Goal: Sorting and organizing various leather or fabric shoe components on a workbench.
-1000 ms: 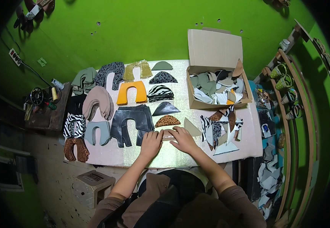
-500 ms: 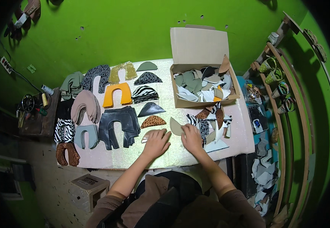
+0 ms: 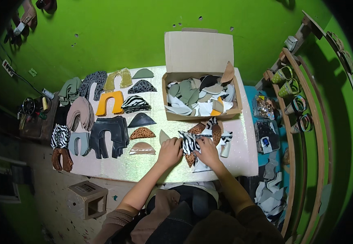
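A zebra-print piece (image 3: 188, 141) of sheet material lies between my hands over a pile of scraps. My left hand (image 3: 170, 153) closes on its left edge, with a beige half-moon piece (image 3: 163, 136) partly hidden beneath the fingers. On the other side my right hand (image 3: 207, 152) pinches the zebra-print piece near its right edge. Leopard-print scraps (image 3: 216, 134) stick out of the pile around them. To the left runs a column of half-moon pieces, with a glossy tan one (image 3: 142, 149) nearest me and a leopard-print one (image 3: 142, 133) beyond it.
An open cardboard box (image 3: 203, 116) of mixed cut pieces stands at the back right. Stacks of arch-shaped pieces, including black (image 3: 99, 138) and orange (image 3: 110, 103), cover the table's left side. A wooden rack (image 3: 294, 162) stands right, and a stool (image 3: 88, 199) below left.
My view has shifted, so the table sits further left. My left hand has left the tan half-moon for the beige one's place; my right hand has moved from the beige piece to the zebra-print piece.
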`<state>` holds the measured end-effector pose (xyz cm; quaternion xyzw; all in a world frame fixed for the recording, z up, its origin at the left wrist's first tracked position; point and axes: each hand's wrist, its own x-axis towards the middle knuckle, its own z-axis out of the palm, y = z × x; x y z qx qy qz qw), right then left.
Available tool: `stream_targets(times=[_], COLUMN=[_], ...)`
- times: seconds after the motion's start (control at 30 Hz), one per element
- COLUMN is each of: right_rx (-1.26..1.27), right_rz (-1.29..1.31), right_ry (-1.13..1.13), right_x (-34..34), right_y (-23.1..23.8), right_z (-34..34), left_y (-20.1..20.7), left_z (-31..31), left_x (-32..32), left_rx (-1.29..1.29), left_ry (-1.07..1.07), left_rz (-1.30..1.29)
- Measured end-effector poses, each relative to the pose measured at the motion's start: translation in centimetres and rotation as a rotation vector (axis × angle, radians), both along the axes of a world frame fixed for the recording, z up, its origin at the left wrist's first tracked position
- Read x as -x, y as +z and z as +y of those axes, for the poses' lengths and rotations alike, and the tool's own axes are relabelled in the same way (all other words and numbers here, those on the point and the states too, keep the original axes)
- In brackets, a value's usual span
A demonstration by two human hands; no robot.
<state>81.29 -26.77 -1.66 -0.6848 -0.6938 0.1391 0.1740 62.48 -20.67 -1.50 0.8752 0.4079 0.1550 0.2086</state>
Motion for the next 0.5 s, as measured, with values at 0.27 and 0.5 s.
stream_targets(times=[0.27, 0.5], right_rx=[0.071, 0.244], right_rz=[-0.016, 0.103], right_ry=[-0.030, -0.017], right_x=[0.7, 0.3], right_y=[-1.0, -1.4], right_z=[2.5, 3.3], left_y=[-1.4, -2.4], left_z=[-1.8, -3.8], left_x=[-4.1, -5.1], left_rx=[0.339, 0.499], left_ry=[0.360, 0.564], left_rz=[-0.265, -0.492])
